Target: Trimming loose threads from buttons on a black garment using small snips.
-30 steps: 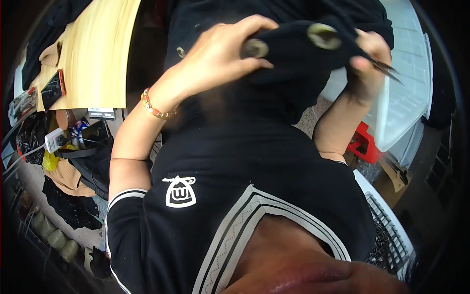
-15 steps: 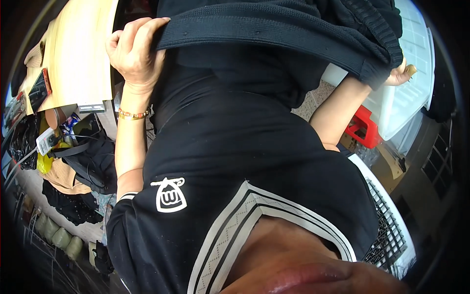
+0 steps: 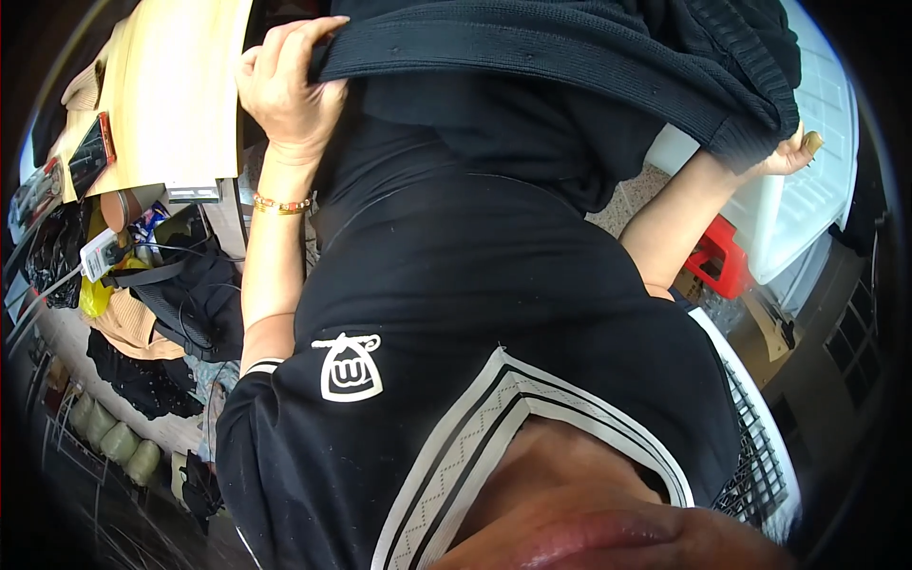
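Observation:
A black knitted cardigan (image 3: 532, 59) is stretched across my lap, its long front band running from one hand to the other. Small marks like buttonholes dot the band. My left hand (image 3: 293, 90), with a bracelet at the wrist, pinches the band's left end between thumb and fingers. At the other end, my right hand (image 3: 796, 155) grips the cardigan by its ribbed edge. Most of that hand is covered by the cloth; only some fingers stick out on the far side.
To the left stands a light wooden table (image 3: 176, 85) with a phone (image 3: 92, 157) on it. Bags and clothes (image 3: 180, 304) lie below. On the right are a white plastic container (image 3: 807, 204), a red plastic handle-like part (image 3: 719, 258) and a black-and-white basket (image 3: 755, 446).
The whole view has shifted a little, so both hands and the surroundings appear farther right. Both hands keep their hold on the cardigan, which stays stretched between them.

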Motion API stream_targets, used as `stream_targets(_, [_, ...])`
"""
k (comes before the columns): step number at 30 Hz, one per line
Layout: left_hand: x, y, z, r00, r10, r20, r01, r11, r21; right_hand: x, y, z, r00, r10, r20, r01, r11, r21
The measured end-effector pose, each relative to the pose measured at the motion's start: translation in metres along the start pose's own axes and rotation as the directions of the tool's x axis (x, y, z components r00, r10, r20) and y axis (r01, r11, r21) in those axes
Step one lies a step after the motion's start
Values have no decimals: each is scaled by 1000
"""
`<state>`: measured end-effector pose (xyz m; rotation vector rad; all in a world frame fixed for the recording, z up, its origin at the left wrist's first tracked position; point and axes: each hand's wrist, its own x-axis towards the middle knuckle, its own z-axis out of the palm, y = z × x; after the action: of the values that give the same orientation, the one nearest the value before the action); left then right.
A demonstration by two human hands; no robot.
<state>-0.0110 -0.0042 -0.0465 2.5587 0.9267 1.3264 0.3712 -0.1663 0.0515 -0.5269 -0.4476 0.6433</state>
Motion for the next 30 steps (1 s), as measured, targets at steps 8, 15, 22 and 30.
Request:
stream_targets(8, [96,39,32,944,323,66,-204,728,-654,6,24,63,499,24,866,-680,630,375])
stream_targets(15, [169,107,58,935,222,275,-83,894,-441,-25,50,175,175,-252,952,-787,545,289])
stream_targets(22, [189,93,22,651,43,758,678,415,-606,-4,20,151,705,-52,707,-65,988,139])
stream_targets(30, [141,130,64,698,575,427,-83,657,-750,-10,23,129,879,-36,475,218,917,-333])
